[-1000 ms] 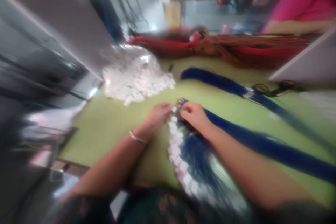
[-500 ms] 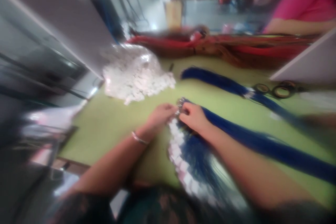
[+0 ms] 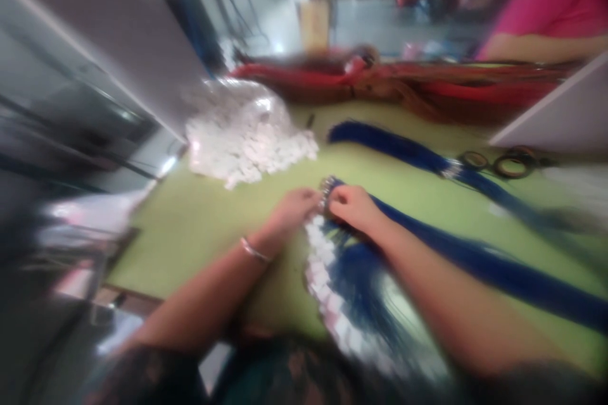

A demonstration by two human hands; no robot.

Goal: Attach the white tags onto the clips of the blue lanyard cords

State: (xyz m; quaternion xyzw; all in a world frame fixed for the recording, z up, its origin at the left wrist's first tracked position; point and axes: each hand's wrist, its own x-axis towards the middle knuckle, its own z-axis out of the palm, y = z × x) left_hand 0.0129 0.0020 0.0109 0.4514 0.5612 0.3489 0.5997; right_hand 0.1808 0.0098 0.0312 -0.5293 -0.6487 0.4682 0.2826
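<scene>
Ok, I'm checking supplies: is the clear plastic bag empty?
Not empty: the clear plastic bag holds small white pieces, visible through it. How full, I cannot tell.

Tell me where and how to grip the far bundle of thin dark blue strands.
Likely best: grasp the far dark blue strand bundle just left of its pale, shiny band, from the near side; it's gathered narrow there, and round black rings lie beyond.

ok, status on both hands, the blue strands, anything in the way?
Left hand and right hand close together at the near blue bundle's end; grip too blurred to confirm. White pieces trail toward the wearer. Plastic bag beyond, apart from hands.
</scene>
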